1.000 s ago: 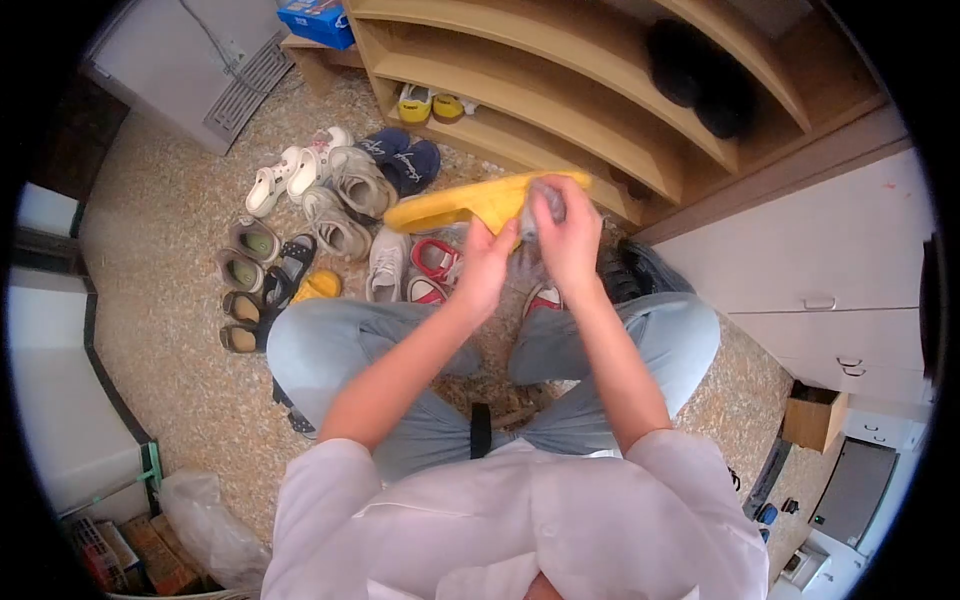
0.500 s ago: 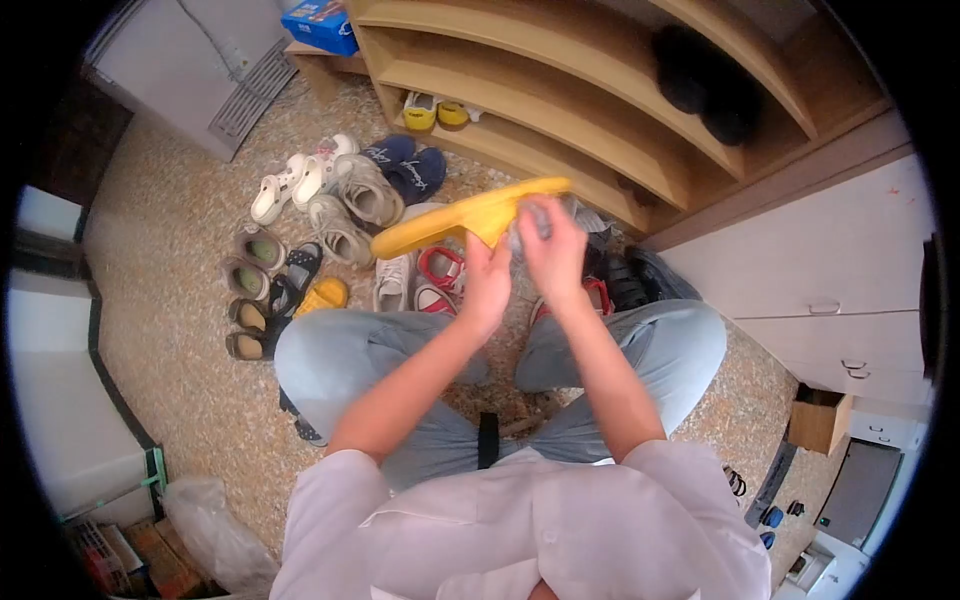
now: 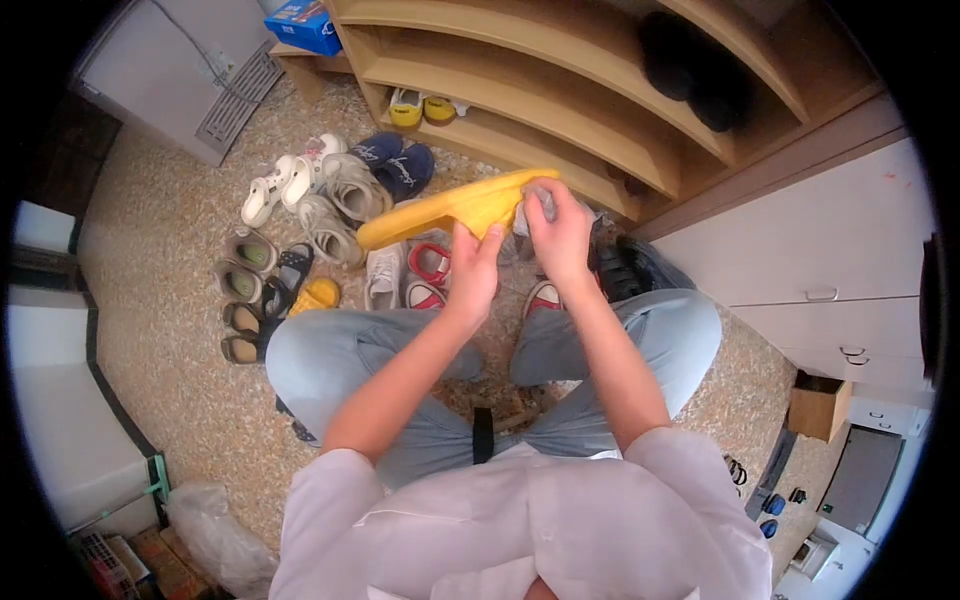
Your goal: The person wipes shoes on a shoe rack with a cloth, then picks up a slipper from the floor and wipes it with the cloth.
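A yellow slipper point(image 3: 420, 218) is held up in front of my knees, its sole edge turned upward and its length slanting from lower left to upper right. My left hand point(image 3: 474, 270) grips it by the strap from below. Against the slipper's right end, my right hand point(image 3: 560, 232) pinches a crumpled greyish cloth or tissue point(image 3: 524, 222), partly hidden by the fingers. Another yellow slipper point(image 3: 318, 295) lies on the floor beside my left knee. Below the held slipper stand white sneakers point(image 3: 383, 275) and red shoes point(image 3: 428, 262).
A wooden shoe rack point(image 3: 520, 130) stands ahead, with yellow shoes point(image 3: 406, 108) on its low shelf. White clogs point(image 3: 265, 190), beige high-tops point(image 3: 330, 228), navy slippers point(image 3: 407, 172) and dark sandals point(image 3: 293, 268) sit to the left. Black shoes point(image 3: 640, 268) and a white cabinet point(image 3: 790, 240) are right.
My right hand with the cloth has shifted slightly along the slipper's right end. The view has moved a little, and the slipper stays in my left hand.
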